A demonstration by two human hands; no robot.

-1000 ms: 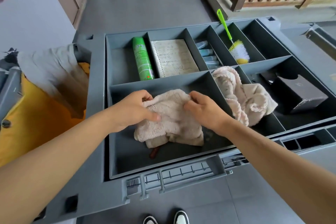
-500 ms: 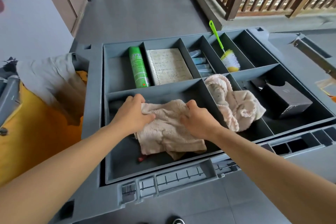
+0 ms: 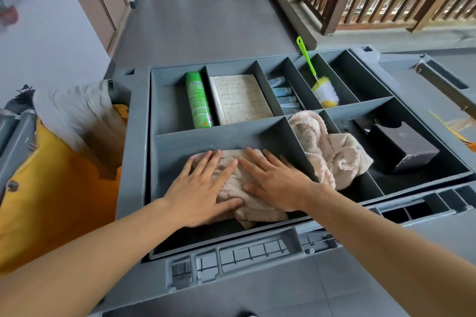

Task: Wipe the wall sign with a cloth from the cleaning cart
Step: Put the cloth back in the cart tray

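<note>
Because both hands only press flat on the cloth (image 3: 233, 189) in the large front compartment of the cleaning cart (image 3: 134, 162), a quick lift may let it slip or unfold back into the tray. Both the left hand (image 3: 203, 190) and the right hand (image 3: 277, 184) have fingers spread wide, palms down, gripping nothing. A second cloth (image 3: 332, 152) hangs over the divider just right of it.

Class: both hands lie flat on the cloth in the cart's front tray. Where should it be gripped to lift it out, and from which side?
Probably pinch the cloth at its bunched near edge, coming from above. It lies flattened under the left hand and right hand, and the tray walls block a sideways approach.
</note>
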